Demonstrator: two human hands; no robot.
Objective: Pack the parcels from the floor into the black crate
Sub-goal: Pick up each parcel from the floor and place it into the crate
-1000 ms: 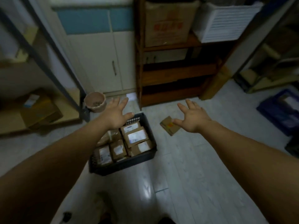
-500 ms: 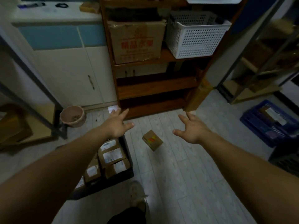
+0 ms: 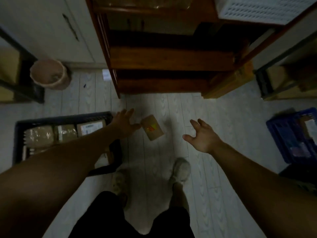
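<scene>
Both hands have dropped toward the floor since the earlier frame. Left hand (image 3: 124,125) now reaches the small cardboard parcel (image 3: 152,127), fingers spread, thumb at its left edge. Right hand (image 3: 203,139) hangs apart, fingers splayed, empty. That parcel lies flat on the floor (image 3: 154,160) just right of the black crate (image 3: 63,117). Best to span opposite edges, pinch firmly, and lift clear over the rim.
</scene>
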